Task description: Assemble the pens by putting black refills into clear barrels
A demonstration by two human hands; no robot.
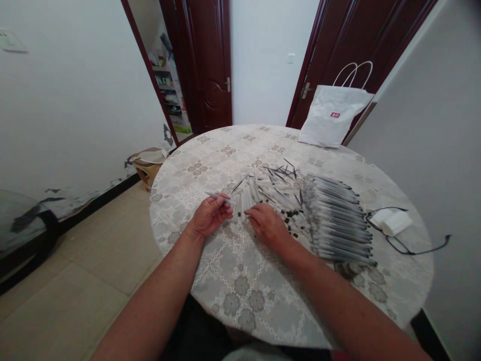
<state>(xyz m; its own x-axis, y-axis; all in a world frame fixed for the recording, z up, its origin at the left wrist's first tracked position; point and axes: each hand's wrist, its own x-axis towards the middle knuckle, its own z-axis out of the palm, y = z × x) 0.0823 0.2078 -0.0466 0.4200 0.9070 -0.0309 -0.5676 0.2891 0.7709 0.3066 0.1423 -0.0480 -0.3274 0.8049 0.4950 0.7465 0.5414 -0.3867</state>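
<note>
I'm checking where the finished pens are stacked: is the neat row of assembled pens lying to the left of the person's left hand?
No, the row of assembled pens lies right of the right hand, far from the left hand.

Round table (pixel 240 296) with floral cloth, pen barrels (pixel 246 195), assembled pens (pixel 338 220), black caps (pixel 291 216), paper bag (pixel 330 120), cable (pixel 409 248)

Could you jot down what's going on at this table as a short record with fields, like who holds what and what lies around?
Surface: round table with a floral cloth
Left hand: holds a slim pen part in its fingers
Right hand: palm down on a loose pile of pen barrels
Beside right hand: small black caps scattered on the cloth
Further right: a neat row of finished pens
Far right: eyeglasses and a folded white tissue
Back edge: white paper bag with handles
</note>
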